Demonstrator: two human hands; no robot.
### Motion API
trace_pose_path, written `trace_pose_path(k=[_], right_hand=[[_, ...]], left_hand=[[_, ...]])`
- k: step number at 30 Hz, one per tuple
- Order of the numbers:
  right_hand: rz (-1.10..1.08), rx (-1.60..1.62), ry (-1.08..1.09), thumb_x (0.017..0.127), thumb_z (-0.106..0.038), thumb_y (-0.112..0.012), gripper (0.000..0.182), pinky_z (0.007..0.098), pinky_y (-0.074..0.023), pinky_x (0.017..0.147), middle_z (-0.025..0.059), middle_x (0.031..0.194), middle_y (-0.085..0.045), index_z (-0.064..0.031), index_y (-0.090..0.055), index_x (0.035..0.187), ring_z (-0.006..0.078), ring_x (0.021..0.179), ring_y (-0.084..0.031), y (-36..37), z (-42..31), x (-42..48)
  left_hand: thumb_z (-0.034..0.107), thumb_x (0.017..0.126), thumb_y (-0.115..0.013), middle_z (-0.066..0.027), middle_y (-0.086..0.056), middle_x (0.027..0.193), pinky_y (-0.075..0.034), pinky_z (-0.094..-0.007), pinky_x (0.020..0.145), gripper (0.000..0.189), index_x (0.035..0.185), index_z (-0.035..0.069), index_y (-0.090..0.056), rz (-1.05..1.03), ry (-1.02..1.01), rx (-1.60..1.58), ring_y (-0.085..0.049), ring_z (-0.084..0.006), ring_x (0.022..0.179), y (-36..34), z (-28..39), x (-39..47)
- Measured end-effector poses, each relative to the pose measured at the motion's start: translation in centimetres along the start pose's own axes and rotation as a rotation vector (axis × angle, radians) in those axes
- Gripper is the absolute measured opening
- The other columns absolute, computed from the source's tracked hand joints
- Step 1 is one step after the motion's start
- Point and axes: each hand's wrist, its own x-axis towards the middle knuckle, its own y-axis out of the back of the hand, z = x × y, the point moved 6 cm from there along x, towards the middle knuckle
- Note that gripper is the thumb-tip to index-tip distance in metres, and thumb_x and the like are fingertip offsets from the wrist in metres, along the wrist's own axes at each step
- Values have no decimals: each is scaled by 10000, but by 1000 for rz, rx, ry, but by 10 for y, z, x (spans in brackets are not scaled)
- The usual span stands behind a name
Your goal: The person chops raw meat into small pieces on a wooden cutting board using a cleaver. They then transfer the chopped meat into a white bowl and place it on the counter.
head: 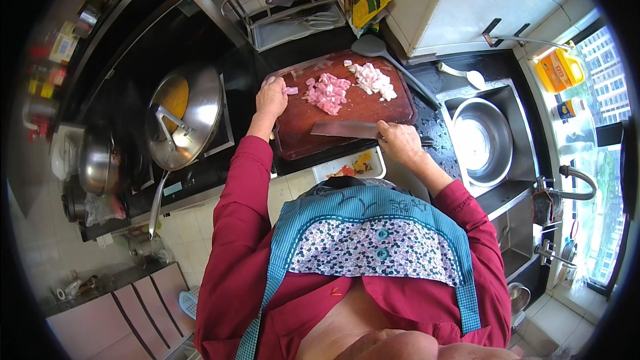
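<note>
My right hand (401, 141) grips a cleaver by its handle. The broad blade (345, 129) extends leftward over the near part of a reddish-brown wooden cutting board (300, 132). At the board's left edge is my left hand (271, 97), fingers curled; a small piece of pink meat (290, 90) shows beside it, and whether the hand grips the piece or the board's edge is hidden. A heap of diced pink meat (327, 93) lies mid-board. To its right sits a smaller pile of diced whitish fat (372, 80).
A grey spatula (395, 62) crosses the board's far right corner. Right of it, a metal basin (482, 142) stands in the sink. A lidded pan (185, 115) sits on the cooktop at left. Below the board's front edge is a white tray (376, 162) with food scraps. Behind stands a metal rack (295, 27).
</note>
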Motion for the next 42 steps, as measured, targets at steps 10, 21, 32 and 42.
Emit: trace_pose_path(k=[10,21,32,42], right_hand=[[7,53,-69,816,-207,-655,221,456,-516,746,155,853,-676,-65,-567,960,351,852,-662,-6,10,0],[43,97,-37,855,-226,-621,188,478,-516,722,182,784,-667,-66,-587,946,378,793,-655,4,6,1],[-5,264,16,926,-196,-495,193,528,-499,720,243,756,-645,-23,-581,939,433,762,-636,6,-49,23],[-109,-33,110,866,-102,-507,96,462,-554,617,201,690,-655,-19,-550,887,372,692,-681,-9,-68,26]], left_hand=[[223,875,-680,-33,-658,807,-525,-254,580,172,925,67,-628,-257,565,-1338,-639,-127,681,-5,-12,-44],[201,794,-729,-135,-625,987,-527,-402,712,247,972,40,-669,234,125,-324,-643,-312,817,13,11,-126],[121,836,-683,-58,-630,839,-526,-346,664,100,916,94,-736,347,134,-356,-638,-255,731,-18,35,-128],[211,801,-737,-47,-598,796,-498,-360,588,119,843,100,-731,469,206,-299,-622,-252,668,-19,43,-128]])
